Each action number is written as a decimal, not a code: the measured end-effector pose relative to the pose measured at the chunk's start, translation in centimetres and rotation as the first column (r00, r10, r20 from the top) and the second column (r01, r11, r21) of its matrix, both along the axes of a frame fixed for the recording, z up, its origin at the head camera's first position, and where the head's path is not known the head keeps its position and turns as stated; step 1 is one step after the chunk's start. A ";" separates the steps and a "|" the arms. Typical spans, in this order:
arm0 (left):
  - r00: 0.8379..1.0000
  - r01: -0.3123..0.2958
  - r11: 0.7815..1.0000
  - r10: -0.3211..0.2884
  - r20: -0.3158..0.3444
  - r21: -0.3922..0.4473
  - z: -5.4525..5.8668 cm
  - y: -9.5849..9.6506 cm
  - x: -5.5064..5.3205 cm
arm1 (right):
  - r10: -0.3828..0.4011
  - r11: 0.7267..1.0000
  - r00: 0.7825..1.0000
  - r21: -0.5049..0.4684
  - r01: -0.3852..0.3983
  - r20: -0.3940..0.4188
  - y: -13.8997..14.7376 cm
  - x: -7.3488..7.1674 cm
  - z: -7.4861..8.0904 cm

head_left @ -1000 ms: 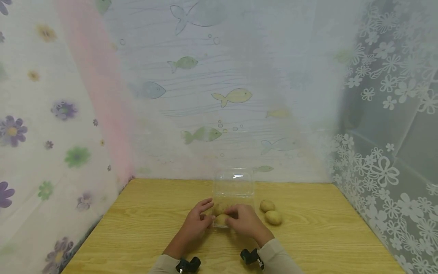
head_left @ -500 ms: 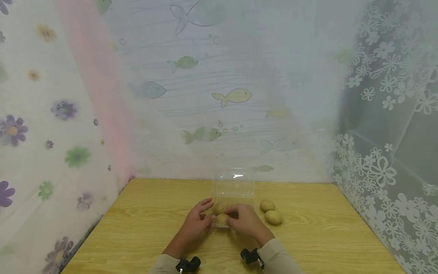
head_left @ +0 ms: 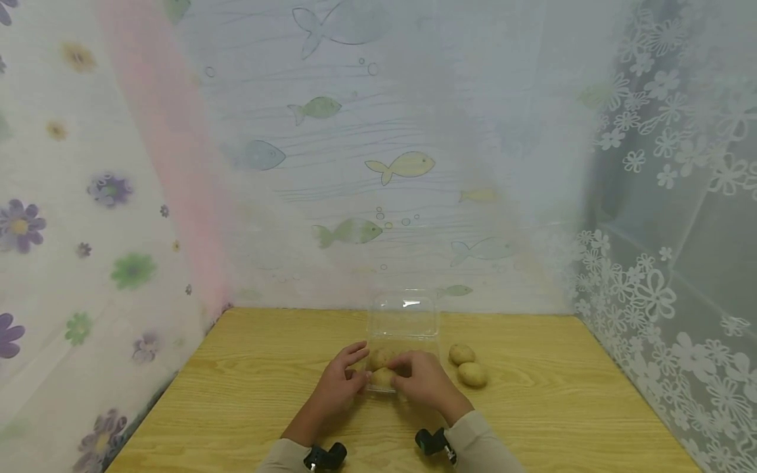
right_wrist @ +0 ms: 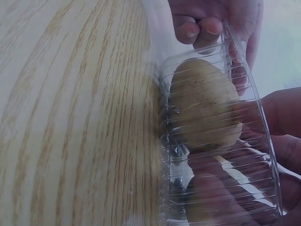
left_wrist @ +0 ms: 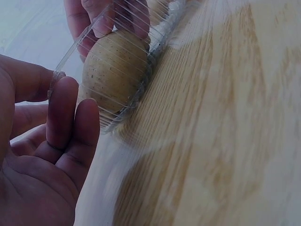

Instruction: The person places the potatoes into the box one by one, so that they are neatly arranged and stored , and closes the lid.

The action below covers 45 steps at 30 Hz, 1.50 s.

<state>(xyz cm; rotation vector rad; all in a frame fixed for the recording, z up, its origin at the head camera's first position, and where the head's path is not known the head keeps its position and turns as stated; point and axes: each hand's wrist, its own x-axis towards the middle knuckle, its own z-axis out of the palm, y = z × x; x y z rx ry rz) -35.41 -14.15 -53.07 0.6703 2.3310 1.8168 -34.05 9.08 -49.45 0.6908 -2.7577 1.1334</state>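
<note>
Head view: your left hand (head_left: 340,380) pinches the left side of the clear plastic container (head_left: 383,391), while your right hand (head_left: 424,381) reaches inside, its thumb and fingers bent onto the front potato (head_left: 382,377). The rear potato (head_left: 380,358) lies just behind it in the container; your right hand may hide more of the contents. The lid (head_left: 403,318) stands raised at the back. A farther loose potato (head_left: 461,355) and a nearer loose potato (head_left: 472,374) touch each other on the table (head_left: 266,374), just beside the container. If your right hand swings out low, it could knock that pair and set them rolling.

Left wrist view: your left thumb and a finger grasp the thin rim. Squeezing harder could buckle the wall; letting go early could let such a light box slide or tip as you push inside.

Right wrist view: you see the front potato through the ribbed wall, close against it, with your right fingers on it. Pressing sideways could bow that wall. Below, your fingers partly cover something brownish in the container; you cannot tell what it is.
</note>
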 end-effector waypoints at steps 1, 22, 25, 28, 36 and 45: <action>1.000 0.002 1.000 -0.002 -0.003 0.003 0.0 0.0 0.1 | 0.003 1.000 1.000 -0.002 -0.003 -0.002 0.0 0.0 0.0; 1.000 0.003 1.000 -0.003 -0.001 0.007 0.1 -0.1 0.3 | 0.033 0.999 0.999 -0.019 -0.032 0.036 0.2 0.1 0.6; 1.000 0.002 1.000 -0.002 0.000 -0.004 0.1 0.0 0.3 | 0.033 0.999 0.998 -0.033 -0.032 0.051 0.3 0.0 0.6; 1.000 0.000 1.000 0.000 0.003 -0.012 0.1 -0.1 0.3 | 0.028 0.998 0.998 -0.056 -0.025 0.059 0.6 -0.1 0.5; 1.000 -0.004 1.000 0.004 -0.002 0.014 0.4 0.0 0.4 | -0.022 0.991 0.999 -0.133 0.027 0.037 1.8 -0.5 1.0; 1.000 0.014 1.000 -0.014 -0.004 0.020 0.0 -0.2 0.1 | -0.138 0.971 0.990 -0.196 0.137 0.009 3.5 -0.3 2.2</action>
